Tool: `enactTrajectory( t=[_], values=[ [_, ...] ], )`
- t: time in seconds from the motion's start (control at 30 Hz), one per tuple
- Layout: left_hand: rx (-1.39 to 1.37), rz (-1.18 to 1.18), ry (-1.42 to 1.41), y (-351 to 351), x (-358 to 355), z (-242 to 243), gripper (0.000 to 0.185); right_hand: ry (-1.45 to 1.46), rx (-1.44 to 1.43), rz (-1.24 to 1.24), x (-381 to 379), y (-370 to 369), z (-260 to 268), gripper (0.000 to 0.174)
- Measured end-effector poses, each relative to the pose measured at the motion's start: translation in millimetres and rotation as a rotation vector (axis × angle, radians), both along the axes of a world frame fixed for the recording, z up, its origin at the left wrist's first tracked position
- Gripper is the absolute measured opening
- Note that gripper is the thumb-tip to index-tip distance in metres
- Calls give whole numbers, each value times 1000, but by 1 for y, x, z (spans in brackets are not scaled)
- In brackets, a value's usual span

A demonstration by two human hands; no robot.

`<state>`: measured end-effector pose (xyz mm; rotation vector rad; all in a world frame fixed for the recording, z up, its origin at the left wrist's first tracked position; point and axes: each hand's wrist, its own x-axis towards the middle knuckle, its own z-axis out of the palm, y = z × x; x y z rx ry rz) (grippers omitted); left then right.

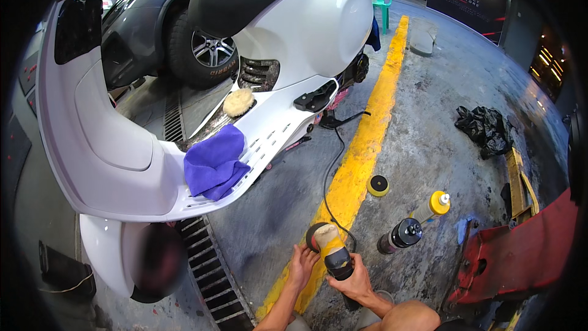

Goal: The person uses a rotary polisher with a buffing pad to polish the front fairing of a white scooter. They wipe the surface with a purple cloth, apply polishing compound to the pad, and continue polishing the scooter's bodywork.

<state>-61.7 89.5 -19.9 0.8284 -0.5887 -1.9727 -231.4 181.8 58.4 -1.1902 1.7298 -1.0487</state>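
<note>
My right hand (pixel 356 280) grips the rear body of a corded rotary polisher (pixel 336 255), which has yellow tape around its neck. The fingers of my left hand (pixel 301 266) are at the edge of the polisher's round disc (pixel 316 236), partly behind it. A black cord (pixel 326 184) loops over the floor beside the tool. On the floor to the right stand a dark bottle with a black cap (pixel 404 235) and a bottle with a yellow top and white nozzle (pixel 434 204). A yellow foam pad (pixel 378 185) with a black centre lies beyond them.
A white scooter (pixel 294 37) stands ahead, with a purple cloth (pixel 216 163) and a wool pad (pixel 239 102) on its footboard. Floor grates (pixel 216 266) run beneath it. A red metal part (pixel 519 253) and black plastic bag (pixel 484 129) are right; a car (pixel 138 32) stands behind.
</note>
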Motion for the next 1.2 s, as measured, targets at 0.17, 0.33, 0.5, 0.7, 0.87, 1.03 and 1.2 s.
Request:
enactTrajectory(
  t=[0.17, 0.33, 0.5, 0.7, 0.87, 1.03, 1.2],
  values=[
    [0, 19, 21, 0, -1, -5, 66, 1, 12, -14, -1, 1, -3, 81],
    [-2, -6, -19, -1, 1, -6, 75, -11, 7, -12, -2, 1, -4, 82],
    [-24, 24, 23, -2, -1, -9, 72, 27, -24, -19, 1, 2, -4, 80],
    [-6, 23, -11, 2, 4, -10, 72, -13, 8, -23, 3, 5, -4, 81],
    [-57, -3, 29, -1, 11, -6, 70, -67, -18, 15, 2, 9, -5, 82],
    [-164, -29, 38, 0, 6, -1, 69, -67, -28, 37, 2, 11, -8, 83],
    [-122, 31, -108, -4, 4, 17, 68, -135, -30, 102, -3, 17, -9, 80]
  ],
)
